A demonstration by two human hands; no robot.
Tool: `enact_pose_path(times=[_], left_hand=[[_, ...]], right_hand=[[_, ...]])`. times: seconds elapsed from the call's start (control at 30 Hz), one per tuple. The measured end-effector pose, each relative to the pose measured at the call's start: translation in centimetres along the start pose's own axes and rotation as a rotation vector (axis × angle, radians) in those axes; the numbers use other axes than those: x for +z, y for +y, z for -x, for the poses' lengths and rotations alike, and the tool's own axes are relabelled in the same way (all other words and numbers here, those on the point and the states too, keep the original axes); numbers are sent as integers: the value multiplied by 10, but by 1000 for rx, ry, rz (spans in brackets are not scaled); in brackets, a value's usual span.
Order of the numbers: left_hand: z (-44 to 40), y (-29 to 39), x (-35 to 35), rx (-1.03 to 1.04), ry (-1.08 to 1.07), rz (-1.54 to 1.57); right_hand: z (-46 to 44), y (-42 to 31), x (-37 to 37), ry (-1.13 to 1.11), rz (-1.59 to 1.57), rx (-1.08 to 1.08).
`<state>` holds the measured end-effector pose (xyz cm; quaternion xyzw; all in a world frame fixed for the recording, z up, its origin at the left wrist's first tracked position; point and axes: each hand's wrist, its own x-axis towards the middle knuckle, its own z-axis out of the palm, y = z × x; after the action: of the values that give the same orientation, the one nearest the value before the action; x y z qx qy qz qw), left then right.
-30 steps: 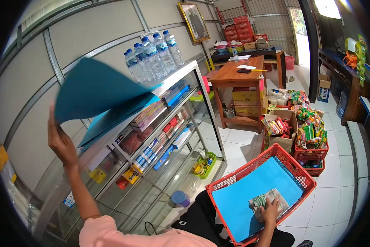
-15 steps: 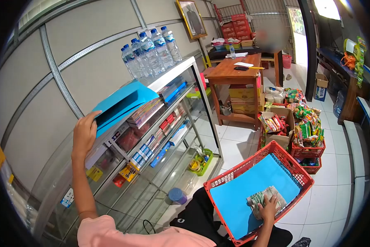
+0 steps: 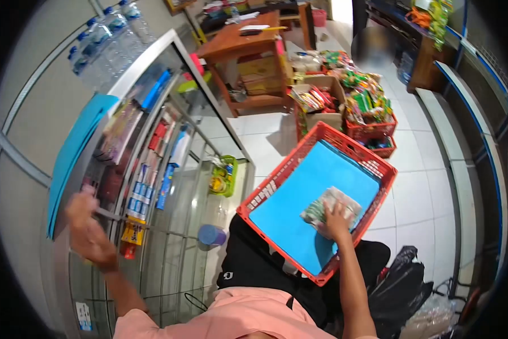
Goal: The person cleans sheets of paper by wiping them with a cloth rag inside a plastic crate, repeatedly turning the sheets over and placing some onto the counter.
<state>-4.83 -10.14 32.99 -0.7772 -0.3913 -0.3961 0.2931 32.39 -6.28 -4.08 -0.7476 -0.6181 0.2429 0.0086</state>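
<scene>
My right hand [image 3: 335, 219] presses down on a folded, greenish-patterned cloth [image 3: 317, 211], its fingers curled over it. Beneath the cloth lies a flat blue sheet [image 3: 299, 192] inside a red plastic crate [image 3: 385, 186] resting on my lap. My left hand [image 3: 90, 231] is smeared by motion in front of the glass display case [image 3: 177, 40], and its fingers cannot be made out. Just beyond that hand, more blue sheets [image 3: 73, 155] lie along the top of the case, apart from it as far as I can see.
Water bottles [image 3: 115, 37] stand on the case. Shelves inside hold small boxes [image 3: 140, 189]. A purple-lidded tub [image 3: 211, 235] and a green basket [image 3: 229, 169] sit low down. Ahead are packet-filled crates [image 3: 370, 107] and a wooden table [image 3: 245, 37]. A black bag [image 3: 401, 288] is at my right.
My left hand has come off the blue sheets and moved down and back toward me; the sheets now lie flatter. My right hand stays on the cloth. The camera view has tilted down and right.
</scene>
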Motion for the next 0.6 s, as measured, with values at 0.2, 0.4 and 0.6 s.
enact_pose_path(times=[0.2, 0.4, 0.6], left_hand=[[74, 69, 171, -362, -530, 766], [168, 102, 305, -222, -1004, 459], [190, 110, 312, -204, -1197, 79]], right_hand=[[7, -49, 18, -111, 191, -386], [4, -30, 17, 18, 141, -387], [-9, 28, -18, 177, -4, 175]])
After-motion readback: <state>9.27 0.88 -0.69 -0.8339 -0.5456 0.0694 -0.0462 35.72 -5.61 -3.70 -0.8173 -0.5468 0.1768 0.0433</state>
